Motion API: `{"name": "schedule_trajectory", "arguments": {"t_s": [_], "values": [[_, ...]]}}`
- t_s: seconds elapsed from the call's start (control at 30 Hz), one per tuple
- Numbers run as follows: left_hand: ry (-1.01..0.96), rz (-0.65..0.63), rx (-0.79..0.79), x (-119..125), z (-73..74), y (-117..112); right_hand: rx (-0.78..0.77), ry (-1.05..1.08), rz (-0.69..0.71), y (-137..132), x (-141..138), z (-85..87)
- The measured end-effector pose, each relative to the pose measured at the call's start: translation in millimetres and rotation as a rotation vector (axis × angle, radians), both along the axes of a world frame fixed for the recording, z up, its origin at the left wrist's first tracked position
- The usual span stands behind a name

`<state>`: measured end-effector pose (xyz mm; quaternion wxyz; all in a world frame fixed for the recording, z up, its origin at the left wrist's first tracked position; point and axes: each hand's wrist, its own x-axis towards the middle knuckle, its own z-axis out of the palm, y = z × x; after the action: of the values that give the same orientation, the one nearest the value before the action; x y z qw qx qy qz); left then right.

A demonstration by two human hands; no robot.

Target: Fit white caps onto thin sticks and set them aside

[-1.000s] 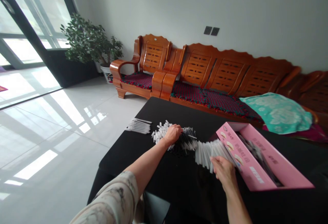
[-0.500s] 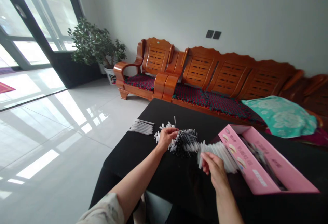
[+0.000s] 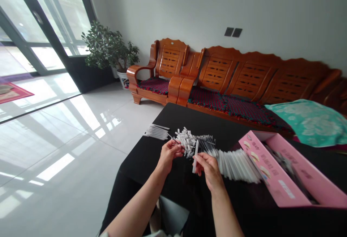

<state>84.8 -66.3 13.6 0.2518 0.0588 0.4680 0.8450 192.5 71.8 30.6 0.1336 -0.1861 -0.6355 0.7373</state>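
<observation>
Fingers (image 3: 200, 159) of the right hand (image 3: 208, 167) are closed on a white tube (image 3: 195, 153), gripping it near its lower half. The tube's long axis stands nearly upright, with the top leaning a little to the right and away and the lower end pointing down toward the table (image 3: 151, 157). It is held in the air over the table's near edge, between the two hands. The left hand (image 3: 166, 154) is just beside it, fingertips drawn together on a thin rod (image 3: 173, 140) that slants up and to the left. Just past the hands lie a heap of white caps (image 3: 185, 140) and a bundle of dark rods (image 3: 206, 141). To the right, a row of tubes (image 3: 238, 164) fans toward an open pink box (image 3: 273, 177). More tubes (image 3: 157, 132) lie at the far left edge.
</observation>
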Motion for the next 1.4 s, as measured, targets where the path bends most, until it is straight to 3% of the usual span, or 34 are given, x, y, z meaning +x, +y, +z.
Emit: {"name": "schedule_trajectory", "arguments": {"t_s": [0.1, 0.3, 0.47, 0.8, 1.03, 1.23, 1.4], "values": [[-0.02, 0.013, 0.01, 1, 1.5, -3, -0.078, 0.033, -0.044, -6, -4, 1.6], [-0.07, 0.066, 0.066, 4, 2.4, -4, -0.307, 0.176, -0.305, -8, -12, 2.7], [-0.085, 0.088, 0.105, 6, 3.2, -2, -0.422, 0.225, -0.423, -11, -16, -0.5], [-0.059, 0.089, 0.113, 12, 5.5, 2, -0.468, 0.213, -0.427, -15, -20, -7.4], [0.067, 0.077, -0.011, 18, 6.6, 7, -0.575, 0.17, -0.419, -15, -23, -17.5], [0.182, 0.004, -0.055, 19, 18.8, 7, -0.697, 0.119, -0.336, -9, -23, -31.5], [0.193, 0.013, -0.016, 14, 29.4, 2, -0.741, 0.123, -0.367, -3, -20, -28.3]]}}
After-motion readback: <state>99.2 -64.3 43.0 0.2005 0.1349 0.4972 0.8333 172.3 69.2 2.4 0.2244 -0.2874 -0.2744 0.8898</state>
